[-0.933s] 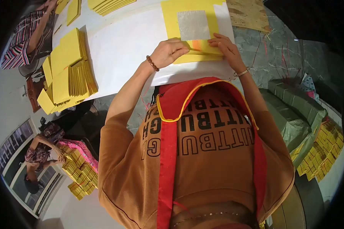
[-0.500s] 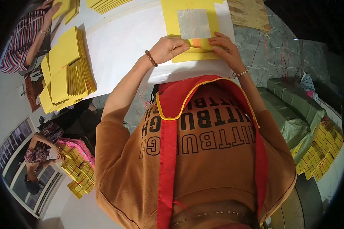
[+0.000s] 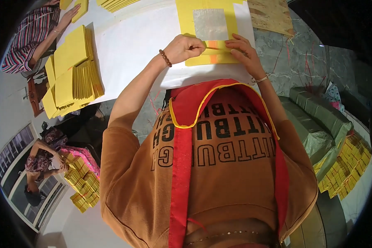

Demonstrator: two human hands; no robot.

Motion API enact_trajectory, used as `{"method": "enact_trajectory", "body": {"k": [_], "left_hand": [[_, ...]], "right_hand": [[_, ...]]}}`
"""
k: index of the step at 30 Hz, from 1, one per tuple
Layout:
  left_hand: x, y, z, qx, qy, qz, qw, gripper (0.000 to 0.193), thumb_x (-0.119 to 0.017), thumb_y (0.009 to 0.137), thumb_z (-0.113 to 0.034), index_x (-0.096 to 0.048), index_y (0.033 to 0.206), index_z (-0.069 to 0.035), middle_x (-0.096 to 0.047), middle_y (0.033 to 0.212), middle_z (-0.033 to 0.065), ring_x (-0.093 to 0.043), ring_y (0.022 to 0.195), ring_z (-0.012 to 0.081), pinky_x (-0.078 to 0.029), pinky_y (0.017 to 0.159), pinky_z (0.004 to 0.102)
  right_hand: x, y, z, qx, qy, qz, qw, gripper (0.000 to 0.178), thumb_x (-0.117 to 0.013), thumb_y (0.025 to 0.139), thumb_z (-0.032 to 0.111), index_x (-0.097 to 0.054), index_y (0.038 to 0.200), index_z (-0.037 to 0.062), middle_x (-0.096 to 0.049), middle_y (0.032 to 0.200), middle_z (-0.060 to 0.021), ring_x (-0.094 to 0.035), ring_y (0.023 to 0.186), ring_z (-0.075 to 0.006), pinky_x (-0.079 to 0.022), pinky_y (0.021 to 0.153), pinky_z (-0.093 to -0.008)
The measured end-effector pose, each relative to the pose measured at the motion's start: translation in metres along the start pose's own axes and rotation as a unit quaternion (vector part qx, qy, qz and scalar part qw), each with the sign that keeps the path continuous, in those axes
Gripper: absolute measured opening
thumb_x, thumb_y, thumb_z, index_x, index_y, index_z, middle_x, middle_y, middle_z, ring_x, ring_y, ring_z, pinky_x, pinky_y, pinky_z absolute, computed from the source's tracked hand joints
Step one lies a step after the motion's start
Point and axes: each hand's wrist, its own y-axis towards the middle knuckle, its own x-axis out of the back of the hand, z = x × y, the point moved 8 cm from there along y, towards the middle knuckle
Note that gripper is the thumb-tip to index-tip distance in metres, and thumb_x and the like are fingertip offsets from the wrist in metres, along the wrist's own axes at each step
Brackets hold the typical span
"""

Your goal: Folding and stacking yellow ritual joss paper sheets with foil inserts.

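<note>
On the white-covered table lies yellow paper (image 3: 188, 25) with a silver square (image 3: 210, 24) and an orange band (image 3: 213, 59) across its near, folded part. My left hand (image 3: 184, 48), a beaded bracelet at its wrist, is closed at the left of the fold. From its fingertips a thin brownish line runs right along the fold; whether this is a slim stick or the paper's edge I cannot tell. My right hand (image 3: 246, 53) rests at the right side of the fold, fingers apart and touching the paper.
Stacks of folded yellow paper (image 3: 72, 62) stand at the table's left edge. A person in a striped top (image 3: 33, 35) handles yellow paper at far left. Another person sits lower left by yellow bundles (image 3: 80, 177). Green-wrapped packs (image 3: 306, 120) and more yellow bundles (image 3: 345, 163) lie right.
My left hand has shifted slightly up and away from the near edge, baring more of the orange band. My right hand is almost unmoved. The striped-top person's hand has moved right.
</note>
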Motion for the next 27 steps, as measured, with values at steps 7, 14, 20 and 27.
{"method": "enact_trajectory", "body": {"k": [7, 14, 20, 27], "left_hand": [[0.002, -0.001, 0.013, 0.026, -0.042, -0.006, 0.999, 0.019, -0.057, 0.082, -0.019, -0.061, 0.083, 0.0, -0.06, 0.067, 0.0056, -0.053, 0.059, 0.0121, -0.044, 0.056, 0.0263], [0.033, -0.022, -0.017, -0.12, 0.164, -0.101, 0.974, 0.047, -0.07, 0.073, -0.029, -0.058, 0.115, -0.011, -0.054, 0.114, 0.0076, -0.049, 0.098, 0.0204, -0.039, 0.082, 0.034], [0.014, -0.029, 0.007, -0.105, 0.391, -0.156, 0.901, 0.047, -0.061, 0.07, -0.014, -0.056, 0.117, -0.017, -0.052, 0.12, 0.0038, -0.047, 0.102, 0.0228, -0.035, 0.084, 0.035], [0.007, -0.056, -0.02, -0.206, 0.431, -0.189, 0.858, 0.044, -0.055, 0.07, -0.007, -0.058, 0.112, -0.02, -0.056, 0.112, 0.0036, -0.051, 0.094, 0.0219, -0.04, 0.075, 0.0338]], "right_hand": [[-0.005, 0.0, 0.001, 0.002, -0.005, 0.024, 1.0, 0.024, -0.059, 0.082, 0.017, -0.062, 0.104, 0.0081, -0.055, 0.117, -0.0036, -0.034, 0.124, -0.0238, -0.034, 0.098, -0.0352], [-0.003, -0.002, -0.017, -0.066, 0.049, -0.022, 0.996, 0.027, -0.058, 0.083, 0.016, -0.06, 0.11, 0.0092, -0.042, 0.127, -0.0129, -0.04, 0.117, -0.0214, -0.042, 0.091, -0.0321], [-0.002, 0.002, -0.003, 0.025, -0.027, 0.034, 0.999, 0.032, -0.062, 0.076, 0.015, -0.06, 0.108, 0.0132, -0.044, 0.127, -0.0088, -0.04, 0.118, -0.0258, -0.034, 0.098, -0.0349], [0.006, -0.001, 0.055, 0.183, -0.363, -0.014, 0.913, 0.039, -0.062, 0.073, 0.017, -0.056, 0.111, 0.0163, -0.046, 0.126, -0.0056, -0.04, 0.119, -0.0281, -0.031, 0.095, -0.0381]]}}
